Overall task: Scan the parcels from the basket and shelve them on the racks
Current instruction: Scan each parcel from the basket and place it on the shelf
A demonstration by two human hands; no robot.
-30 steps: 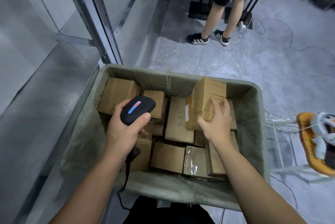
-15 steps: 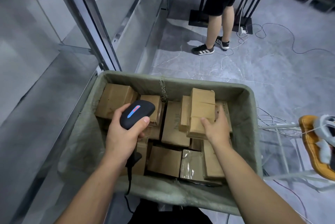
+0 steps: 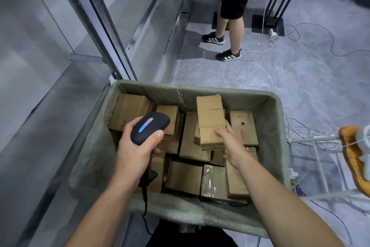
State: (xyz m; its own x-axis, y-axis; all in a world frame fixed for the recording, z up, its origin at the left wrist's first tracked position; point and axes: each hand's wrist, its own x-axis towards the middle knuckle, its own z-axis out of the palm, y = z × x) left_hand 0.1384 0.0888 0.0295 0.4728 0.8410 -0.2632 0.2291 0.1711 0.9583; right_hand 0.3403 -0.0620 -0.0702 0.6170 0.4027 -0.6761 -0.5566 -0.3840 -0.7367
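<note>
Since the earlier frames the lifted parcel (image 3: 210, 121) has been turned from a tilted, side-on pose to lie flatter, its broad plain face up, and it sits lower over the basket (image 3: 279, 126). The right hand (image 3: 232, 144) grips its near right edge, fingers curled under, thumb on top. The left hand (image 3: 133, 147) is closed around the scanner (image 3: 149, 127), which points toward the parcel and sits just beside it.

No label shows on the upturned face. To do this step well, the person should probably rotate the parcel until the label faces the scanner, hold it steady and clear of the other boxes, then trigger.

Count: one scanner; one parcel in hand; roughly ten more parcels packed in the basket, some partly hidden. The rack (image 3: 96, 16) stands to the left, its visible shelves bare. A second person (image 3: 233, 4) stands beyond.
</note>
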